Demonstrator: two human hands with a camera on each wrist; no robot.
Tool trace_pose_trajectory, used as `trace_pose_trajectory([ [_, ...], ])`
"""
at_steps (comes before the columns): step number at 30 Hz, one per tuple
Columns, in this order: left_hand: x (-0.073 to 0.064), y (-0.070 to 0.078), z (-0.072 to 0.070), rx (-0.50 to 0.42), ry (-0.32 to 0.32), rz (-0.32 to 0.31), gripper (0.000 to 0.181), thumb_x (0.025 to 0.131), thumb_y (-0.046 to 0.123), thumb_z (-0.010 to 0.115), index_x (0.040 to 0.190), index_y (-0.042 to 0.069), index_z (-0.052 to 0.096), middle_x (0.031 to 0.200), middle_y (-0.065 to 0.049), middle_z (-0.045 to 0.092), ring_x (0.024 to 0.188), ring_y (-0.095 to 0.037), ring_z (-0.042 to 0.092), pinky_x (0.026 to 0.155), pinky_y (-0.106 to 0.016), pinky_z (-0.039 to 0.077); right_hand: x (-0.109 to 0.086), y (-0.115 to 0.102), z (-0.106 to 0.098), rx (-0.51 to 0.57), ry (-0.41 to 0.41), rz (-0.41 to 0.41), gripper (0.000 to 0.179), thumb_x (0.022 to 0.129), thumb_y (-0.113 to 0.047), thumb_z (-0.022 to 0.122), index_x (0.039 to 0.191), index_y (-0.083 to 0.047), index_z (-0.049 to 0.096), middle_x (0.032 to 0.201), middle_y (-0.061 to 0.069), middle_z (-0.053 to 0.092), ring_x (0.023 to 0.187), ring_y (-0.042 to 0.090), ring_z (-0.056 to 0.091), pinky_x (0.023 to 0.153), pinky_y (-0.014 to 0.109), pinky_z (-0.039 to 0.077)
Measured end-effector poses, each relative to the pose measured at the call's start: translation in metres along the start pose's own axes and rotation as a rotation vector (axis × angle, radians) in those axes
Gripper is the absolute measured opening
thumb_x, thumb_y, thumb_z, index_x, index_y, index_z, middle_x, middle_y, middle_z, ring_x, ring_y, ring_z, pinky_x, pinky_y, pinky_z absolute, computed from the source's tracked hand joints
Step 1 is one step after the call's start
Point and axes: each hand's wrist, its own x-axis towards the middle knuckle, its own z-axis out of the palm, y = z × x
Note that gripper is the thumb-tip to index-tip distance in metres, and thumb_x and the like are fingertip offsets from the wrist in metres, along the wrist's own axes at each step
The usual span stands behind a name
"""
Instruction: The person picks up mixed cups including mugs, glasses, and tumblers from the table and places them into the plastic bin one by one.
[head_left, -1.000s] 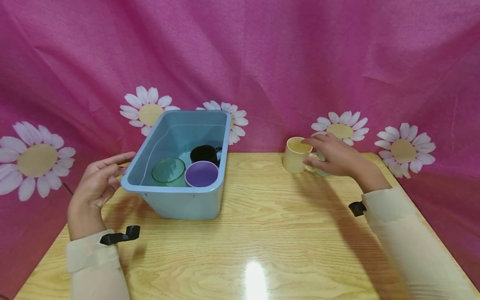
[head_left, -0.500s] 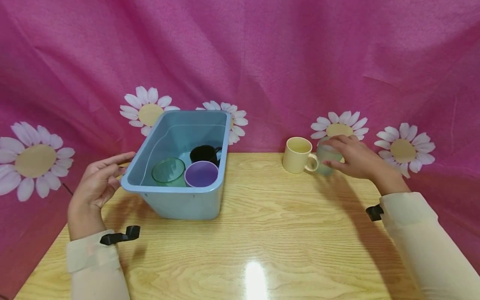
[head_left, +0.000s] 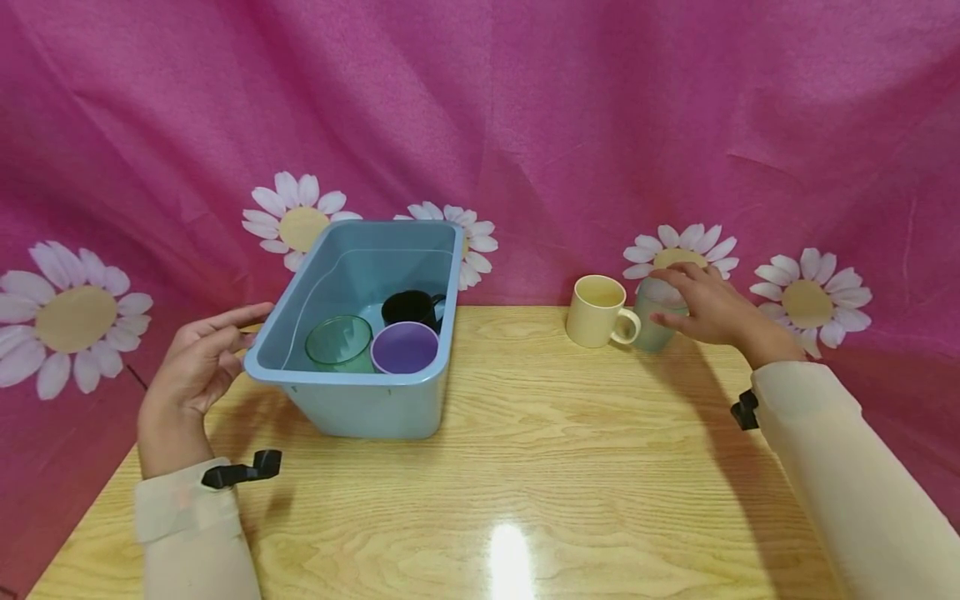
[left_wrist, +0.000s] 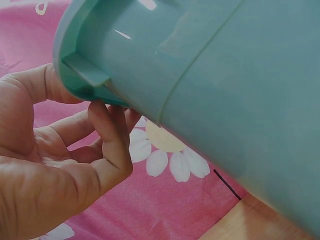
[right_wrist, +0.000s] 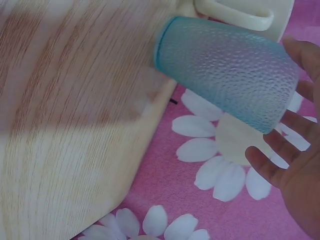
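Observation:
In the head view my left hand [head_left: 191, 367] is at the left side of a blue plastic tub [head_left: 360, 408]. Seen from the left wrist, its thumb and bent fingers pinch the tub's rim [left_wrist: 75, 92]. My right hand [head_left: 716, 308] hovers round the top of a pale blue textured glass tumbler [head_left: 654, 333], its fingers spread. The right wrist view shows the tumbler [right_wrist: 230, 70] upright on the table, thumb and fingertips near its rim, some fingers apart from it. Just left of the tumbler stands a cream mug [head_left: 592, 321], its handle turned towards the glass.
Inside the tub are a green glass bowl [head_left: 337, 346], a purple cup [head_left: 405, 350] and a black mug [head_left: 408, 308]. The wooden table [head_left: 570, 467] ends at a pink flowered cloth [head_left: 540, 167] behind and at the sides.
My right hand has moved right, from the cream mug to the tumbler, leaving the mug standing where it was. The left hand and tub have stayed put.

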Motion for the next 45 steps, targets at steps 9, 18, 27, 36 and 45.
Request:
trace_pose_trajectory([
  [9,0.0,0.0,0.001,-0.008,-0.001,0.002,0.049,0.098,-0.014,0.034,0.12,0.001,0.075,0.113,-0.006,0.073,0.082,-0.018,0.072,0.074,-0.029,0.062,0.007,0.005,0.002,0.009,-0.052,0.008,0.075,0.093,-0.036,0.073,0.154,-0.006,0.04,0.148,0.032,0.038,0.133,0.059,0.033,0.103,0.075,0.034],
  [18,0.001,0.0,0.002,0.015,0.018,-0.012,0.048,0.098,-0.013,0.036,0.12,0.003,0.076,0.113,-0.005,0.072,0.081,-0.018,0.072,0.074,-0.03,0.062,0.008,0.009,0.009,0.068,-0.098,0.063,0.076,0.095,-0.037,0.07,0.156,-0.005,0.037,0.15,0.035,0.034,0.127,0.06,0.035,0.101,0.076,0.033],
  [27,0.003,0.0,0.001,-0.005,0.006,-0.01,0.05,0.097,-0.014,0.034,0.12,0.002,0.075,0.113,-0.006,0.073,0.082,-0.018,0.073,0.073,-0.029,0.062,0.011,0.012,0.01,0.092,-0.087,0.065,0.076,0.093,-0.037,0.073,0.154,-0.004,0.04,0.149,0.035,0.035,0.13,0.056,0.034,0.105,0.073,0.03],
  [36,0.001,0.0,0.0,-0.009,0.028,-0.034,0.05,0.097,-0.014,0.035,0.119,0.003,0.076,0.112,-0.006,0.073,0.08,-0.019,0.073,0.073,-0.028,0.062,0.011,0.015,0.009,0.088,-0.064,0.033,0.074,0.09,-0.035,0.075,0.149,-0.002,0.046,0.145,0.034,0.041,0.134,0.05,0.036,0.107,0.07,0.029],
  [45,0.001,0.0,0.001,0.0,0.04,-0.028,0.05,0.096,-0.015,0.035,0.118,0.003,0.077,0.111,-0.005,0.073,0.077,-0.018,0.073,0.074,-0.029,0.062,0.009,0.016,-0.001,0.062,-0.051,0.035,0.075,0.087,-0.033,0.08,0.147,-0.002,0.049,0.139,0.034,0.043,0.125,0.053,0.04,0.103,0.069,0.035],
])
